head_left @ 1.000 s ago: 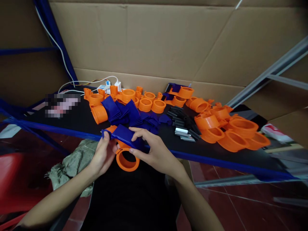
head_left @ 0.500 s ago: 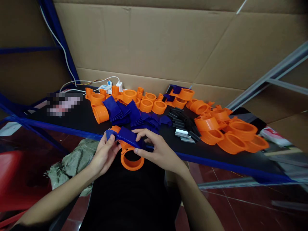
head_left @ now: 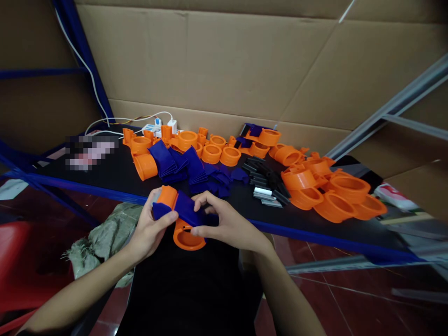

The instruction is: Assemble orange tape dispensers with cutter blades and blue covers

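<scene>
Two bare forearms are seen, with no sleeves, watch, rings or gloves worn on them. The left hand [head_left: 149, 231] and the right hand [head_left: 227, 226] are uncovered, with short, plain nails. A black garment [head_left: 189, 294] is worn below the arms.

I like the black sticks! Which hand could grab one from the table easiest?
Probably the right hand. The black sticks lie on the table on its side, while the left hand is farther away. Both hands currently grip the blue piece and orange ring.
</scene>
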`<act>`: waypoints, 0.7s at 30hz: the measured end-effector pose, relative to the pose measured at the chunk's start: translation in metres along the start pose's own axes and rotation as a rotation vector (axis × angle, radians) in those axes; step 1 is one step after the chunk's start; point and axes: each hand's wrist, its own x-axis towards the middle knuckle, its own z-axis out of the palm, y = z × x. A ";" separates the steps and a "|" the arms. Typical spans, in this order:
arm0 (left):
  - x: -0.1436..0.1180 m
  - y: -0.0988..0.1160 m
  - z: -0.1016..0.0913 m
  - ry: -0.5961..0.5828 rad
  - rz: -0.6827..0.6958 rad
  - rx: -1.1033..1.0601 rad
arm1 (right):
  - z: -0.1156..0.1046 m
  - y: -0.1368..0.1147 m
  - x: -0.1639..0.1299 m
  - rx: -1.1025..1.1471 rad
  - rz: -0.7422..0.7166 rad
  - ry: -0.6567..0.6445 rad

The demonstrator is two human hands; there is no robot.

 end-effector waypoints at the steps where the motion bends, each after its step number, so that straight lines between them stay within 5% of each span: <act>1: -0.003 0.000 -0.001 -0.028 0.007 0.046 | 0.002 0.000 0.001 0.043 -0.008 0.016; 5: -0.013 0.007 -0.002 -0.124 0.125 0.295 | 0.013 0.002 0.004 0.316 -0.023 0.144; 9: -0.018 0.021 0.005 -0.230 0.326 0.380 | 0.021 0.003 0.006 0.571 -0.002 0.089; 15: -0.018 0.032 0.007 -0.407 0.509 0.443 | 0.021 0.005 0.006 0.659 -0.058 -0.001; 21: -0.011 0.033 0.003 -0.521 0.580 0.492 | 0.023 0.002 0.006 0.688 -0.022 0.042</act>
